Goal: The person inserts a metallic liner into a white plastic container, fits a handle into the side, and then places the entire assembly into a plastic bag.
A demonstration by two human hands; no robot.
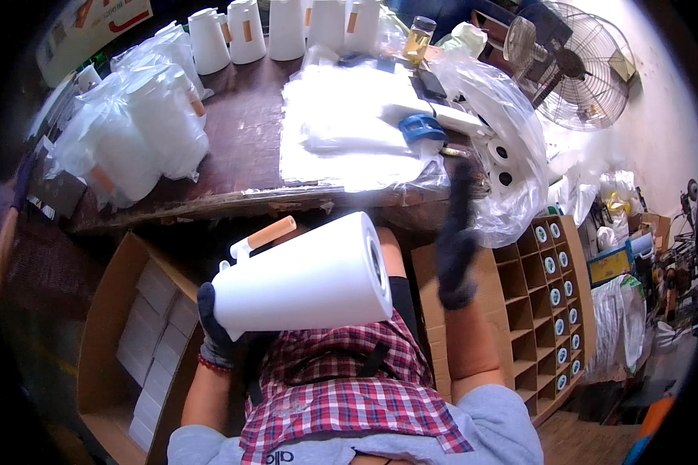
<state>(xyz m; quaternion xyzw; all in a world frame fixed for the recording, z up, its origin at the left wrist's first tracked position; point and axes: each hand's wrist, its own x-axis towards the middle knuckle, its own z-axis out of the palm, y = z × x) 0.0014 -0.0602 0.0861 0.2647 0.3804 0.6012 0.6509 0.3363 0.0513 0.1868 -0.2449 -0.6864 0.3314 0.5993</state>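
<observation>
A white vacuum jug with a wood-coloured handle lies on its side above my lap. My left hand, in a dark grey glove, grips its top end near the spout, and its round base faces right. At the right, my gloved right hand is raised toward the table's front edge, apart from the jug. Its fingers look stretched out, though motion blurs them, and nothing shows in them. Near its fingertips, on the table, lie a blue tape dispenser and a pile of white plastic sheets or bags.
Several white jugs stand along the table's back; bagged jugs sit at its left. A glass of yellowish drink stands behind. An open carton of white boxes is left, a divided carton right, a fan beyond.
</observation>
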